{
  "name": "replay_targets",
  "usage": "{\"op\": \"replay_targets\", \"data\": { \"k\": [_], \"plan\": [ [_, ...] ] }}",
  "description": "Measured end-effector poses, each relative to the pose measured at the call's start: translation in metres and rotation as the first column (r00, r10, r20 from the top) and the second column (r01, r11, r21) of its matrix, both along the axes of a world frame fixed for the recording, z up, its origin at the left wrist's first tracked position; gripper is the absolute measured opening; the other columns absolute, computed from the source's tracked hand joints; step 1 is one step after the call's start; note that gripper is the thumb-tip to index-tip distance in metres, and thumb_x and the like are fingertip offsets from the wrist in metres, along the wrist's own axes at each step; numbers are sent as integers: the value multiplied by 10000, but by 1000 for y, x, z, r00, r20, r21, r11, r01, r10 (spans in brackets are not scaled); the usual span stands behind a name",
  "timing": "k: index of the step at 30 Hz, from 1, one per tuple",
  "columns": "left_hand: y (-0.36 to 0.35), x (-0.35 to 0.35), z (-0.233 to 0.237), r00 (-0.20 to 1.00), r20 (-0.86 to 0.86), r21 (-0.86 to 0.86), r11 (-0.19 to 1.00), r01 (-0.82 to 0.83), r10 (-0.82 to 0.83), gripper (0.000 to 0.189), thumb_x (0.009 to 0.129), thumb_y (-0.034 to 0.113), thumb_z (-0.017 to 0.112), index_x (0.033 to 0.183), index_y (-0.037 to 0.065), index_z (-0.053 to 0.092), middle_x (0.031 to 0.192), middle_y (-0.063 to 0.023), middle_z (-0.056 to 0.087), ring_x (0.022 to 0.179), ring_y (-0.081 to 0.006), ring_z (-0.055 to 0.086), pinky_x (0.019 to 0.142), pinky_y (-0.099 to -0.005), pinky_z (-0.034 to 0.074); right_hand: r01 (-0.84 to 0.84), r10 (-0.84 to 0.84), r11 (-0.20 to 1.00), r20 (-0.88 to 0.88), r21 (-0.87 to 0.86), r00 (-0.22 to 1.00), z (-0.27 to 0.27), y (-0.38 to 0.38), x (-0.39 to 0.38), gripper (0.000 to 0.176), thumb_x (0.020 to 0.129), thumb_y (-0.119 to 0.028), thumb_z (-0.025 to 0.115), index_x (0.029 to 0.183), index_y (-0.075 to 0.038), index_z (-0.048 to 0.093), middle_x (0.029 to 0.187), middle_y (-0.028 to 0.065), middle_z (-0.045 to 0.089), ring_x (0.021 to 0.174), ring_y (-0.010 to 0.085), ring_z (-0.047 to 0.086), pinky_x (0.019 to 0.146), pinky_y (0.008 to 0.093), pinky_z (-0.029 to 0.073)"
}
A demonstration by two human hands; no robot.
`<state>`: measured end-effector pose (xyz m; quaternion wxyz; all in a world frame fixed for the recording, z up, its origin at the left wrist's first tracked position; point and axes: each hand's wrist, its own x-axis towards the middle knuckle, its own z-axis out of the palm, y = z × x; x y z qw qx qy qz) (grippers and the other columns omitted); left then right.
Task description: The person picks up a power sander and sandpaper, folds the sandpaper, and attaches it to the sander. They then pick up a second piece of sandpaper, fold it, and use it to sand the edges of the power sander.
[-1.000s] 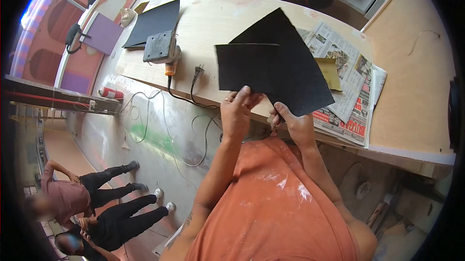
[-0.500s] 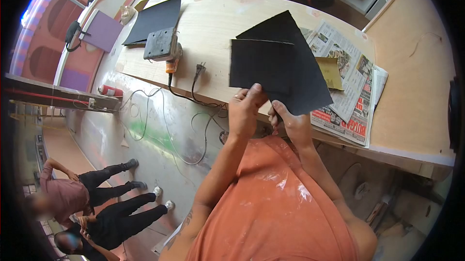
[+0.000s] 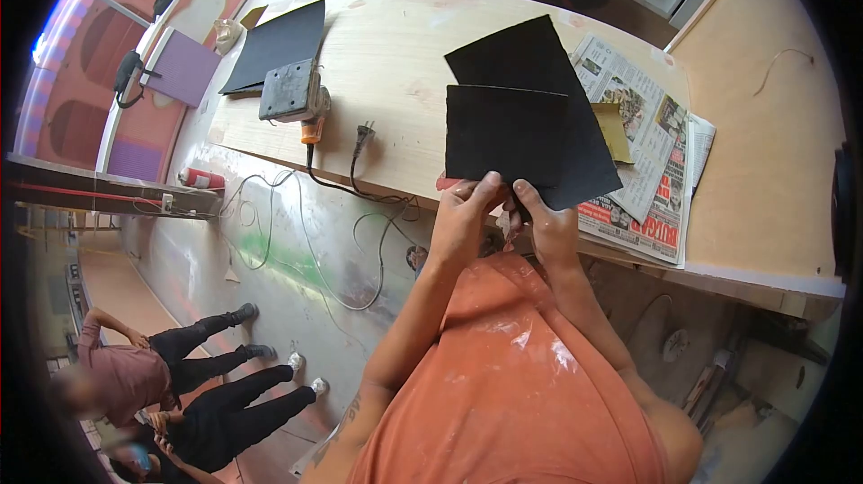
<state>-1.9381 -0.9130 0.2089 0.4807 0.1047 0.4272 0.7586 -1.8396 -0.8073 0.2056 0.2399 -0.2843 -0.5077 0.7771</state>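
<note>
Head view: pinching two flat, matte black rectangular sheets (image 3: pixel 508 129) by lower edges with left hand (image 3: pixel 463 214) and right hand (image 3: pixel 548 225)

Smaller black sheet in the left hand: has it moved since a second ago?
Yes. The smaller black sheet, in the left hand's grip, slid right, away from the plug on the bench and further over the larger black sheet.
</note>
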Motion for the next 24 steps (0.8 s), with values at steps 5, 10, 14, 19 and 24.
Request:
{"op": "replay_targets", "data": {
  "k": [5,10,14,19,24],
  "plan": [
    [-2,-6,-5,965,92,134,957,-257,247,365,1024,278,490,1087,-70,579,1072,-208,657,1008,-294,659,937,-422,523,-10,8,999,-40,-53,999,17,3,5,159,939,-155,646,856,-20,626,683,42,622,505,104,559,418,235,418],
    [9,-3,3,954,-62,57,955,-290,293,358,1029,289,484,1092,-50,580,1065,-171,658,999,-254,664,945,-404,521,-20,19,996,-10,-84,1000,9,-3,1,196,950,-175,638,829,-21,636,667,29,620,497,93,552,417,231,416],
    [7,-15,-3,925,-73,-68,924,-377,373,328,1016,318,523,924,10,587,776,-51,589,743,-147,594,824,-337,521,-112,111,993,49,36,993,-2,-15,11,163,953,-160,628,880,-19,661,667,10,619,482,54,499,428,202,371],
    [16,-1,10,933,-125,-144,925,-352,336,387,1031,375,480,880,35,590,693,9,498,656,-78,494,696,-265,468,-57,68,989,76,-138,995,20,-9,4,131,939,-133,640,878,-17,649,675,15,621,490,58,505,454,201,380],
    [12,-7,11,931,-163,-304,881,-362,326,331,1004,351,551,803,88,555,563,56,418,470,-46,369,418,-220,292,-137,135,991,127,4,983,15,-19,12,135,945,-146,625,877,-30,641,650,26,605,475,75,507,439,224,390]
  ]
}}
